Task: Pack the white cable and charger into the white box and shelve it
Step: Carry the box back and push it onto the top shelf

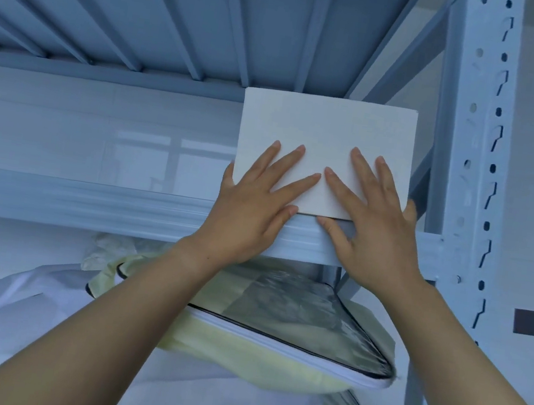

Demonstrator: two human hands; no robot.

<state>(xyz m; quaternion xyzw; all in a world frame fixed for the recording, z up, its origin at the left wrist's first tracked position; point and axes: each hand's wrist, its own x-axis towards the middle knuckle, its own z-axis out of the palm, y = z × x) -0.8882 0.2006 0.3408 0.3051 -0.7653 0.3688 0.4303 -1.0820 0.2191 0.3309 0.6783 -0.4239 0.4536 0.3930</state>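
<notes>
Pressing flat against one white box point(326, 135), two bare hands meet at the frame's centre: the left hand point(250, 213) at about 8 o'clock of the box face, the right hand point(374, 231) at about 4 o'clock. Both hands lie with fingers spread wide and extended on the panel, clasping nothing; each thumb wraps a side edge, and the lowest fingers rest on the shelf beam point(87, 204). The box is plain, matte, rectangular and closed, with no readable print or label. It stands on the grey metal shelf at the right end, just beside the one perforated upright post point(467, 161) at 3 o'clock. Below, at 6 o'clock, lie two zippered clear-and-yellow bags point(274, 337) atop white fabric point(19, 322).
</notes>
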